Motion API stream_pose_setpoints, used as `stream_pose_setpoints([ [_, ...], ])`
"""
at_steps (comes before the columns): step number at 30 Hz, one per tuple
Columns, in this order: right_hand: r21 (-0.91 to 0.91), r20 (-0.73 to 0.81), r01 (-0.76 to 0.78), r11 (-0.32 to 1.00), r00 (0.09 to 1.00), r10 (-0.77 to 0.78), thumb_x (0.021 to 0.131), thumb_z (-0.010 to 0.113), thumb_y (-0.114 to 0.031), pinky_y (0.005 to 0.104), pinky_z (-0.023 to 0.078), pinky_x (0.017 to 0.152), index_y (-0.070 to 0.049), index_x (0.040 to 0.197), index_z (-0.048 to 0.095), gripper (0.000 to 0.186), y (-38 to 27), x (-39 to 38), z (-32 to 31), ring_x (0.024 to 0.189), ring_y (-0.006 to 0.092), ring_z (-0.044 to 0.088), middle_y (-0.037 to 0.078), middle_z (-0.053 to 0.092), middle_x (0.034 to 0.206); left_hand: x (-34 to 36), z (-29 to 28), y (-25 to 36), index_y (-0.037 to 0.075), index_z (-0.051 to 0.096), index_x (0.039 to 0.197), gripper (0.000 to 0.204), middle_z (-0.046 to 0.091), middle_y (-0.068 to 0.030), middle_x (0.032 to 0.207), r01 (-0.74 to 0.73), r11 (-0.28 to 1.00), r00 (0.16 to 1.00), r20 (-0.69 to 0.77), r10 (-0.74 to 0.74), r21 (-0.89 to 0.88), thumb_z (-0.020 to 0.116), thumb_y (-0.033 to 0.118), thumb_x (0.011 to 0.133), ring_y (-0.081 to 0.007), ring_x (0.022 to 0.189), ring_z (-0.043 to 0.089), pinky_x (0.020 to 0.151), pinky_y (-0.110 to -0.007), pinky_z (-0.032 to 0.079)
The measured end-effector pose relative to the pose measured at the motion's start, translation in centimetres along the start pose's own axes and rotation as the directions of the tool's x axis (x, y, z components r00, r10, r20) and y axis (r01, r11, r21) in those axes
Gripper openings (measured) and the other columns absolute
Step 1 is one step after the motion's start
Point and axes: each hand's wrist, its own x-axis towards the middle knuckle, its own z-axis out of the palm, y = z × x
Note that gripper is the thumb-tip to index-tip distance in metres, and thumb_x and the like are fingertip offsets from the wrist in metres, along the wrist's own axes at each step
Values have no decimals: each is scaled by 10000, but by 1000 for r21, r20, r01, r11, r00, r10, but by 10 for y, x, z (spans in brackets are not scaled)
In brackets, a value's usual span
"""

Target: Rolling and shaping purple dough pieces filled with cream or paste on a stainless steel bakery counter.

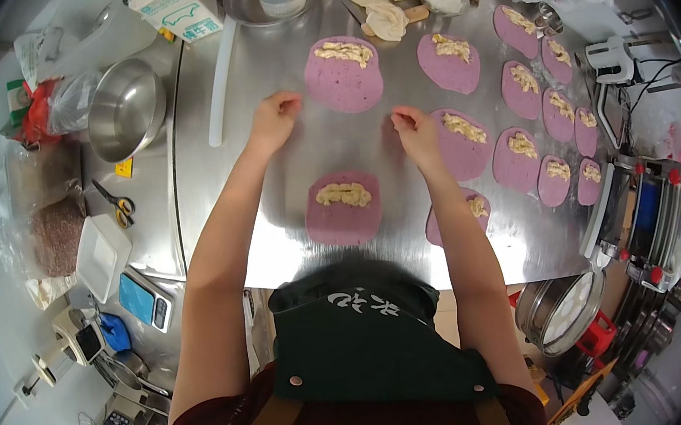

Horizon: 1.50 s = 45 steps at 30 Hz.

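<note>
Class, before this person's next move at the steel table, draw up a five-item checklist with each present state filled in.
1. Hands free: cannot tell. The left hand and right hand show nothing held, but curled fingers could hide something small.
2. Filling on the nearest middle dough piece: ok, a pale strip lies across it.
3. Filling on the dough piece beyond the hands: ok, along its far side.
4. Every dough piece in full view: not ok, the right forearm hides part of one.
5. Scissors away from dough: ok, they lie well off to the left.
</note>
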Motion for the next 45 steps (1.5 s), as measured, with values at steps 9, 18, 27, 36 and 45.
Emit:
stream_pose_setpoints([
  [9,-143,-95,135,980,984,-150,843,619,-102,268,479,620,13,1042,635,231,-30,94,3,689,125,606,66,663,799,101,-1,27,12,632,1079,250,669,-159,998,-48,998,996,-79,44,-37,564,88,850,-240,939,643,828,-310,486],
  [18,-670,-132,31,742,978,-160,753,657,-197,414,501,708,-73,925,634,213,-92,171,-9,810,317,650,134,671,822,127,6,29,1,616,1094,227,662,-113,1005,-34,997,999,-33,32,-69,556,48,881,-169,949,617,844,-264,467],
  [27,-665,-280,219,714,813,-510,772,639,-206,417,491,751,-77,954,635,223,-142,258,-14,866,315,621,152,637,899,125,3,30,5,624,1075,204,668,-104,946,-95,995,993,-75,92,-38,553,37,886,-164,863,623,757,-271,481],
  [36,-577,-2,351,738,902,-431,820,595,-120,357,495,674,-69,937,659,143,-122,163,2,724,260,625,125,640,796,134,8,29,13,633,1060,202,678,-124,936,-99,995,995,-27,99,7,551,70,884,-198,846,643,760,-287,484],
  [45,-410,14,198,890,977,-211,824,564,-135,413,493,735,-74,928,670,160,-62,127,21,860,335,623,137,650,947,148,16,44,24,653,1022,213,679,-142,896,-83,978,992,109,62,194,561,113,852,-232,816,653,731,-319,493],
])
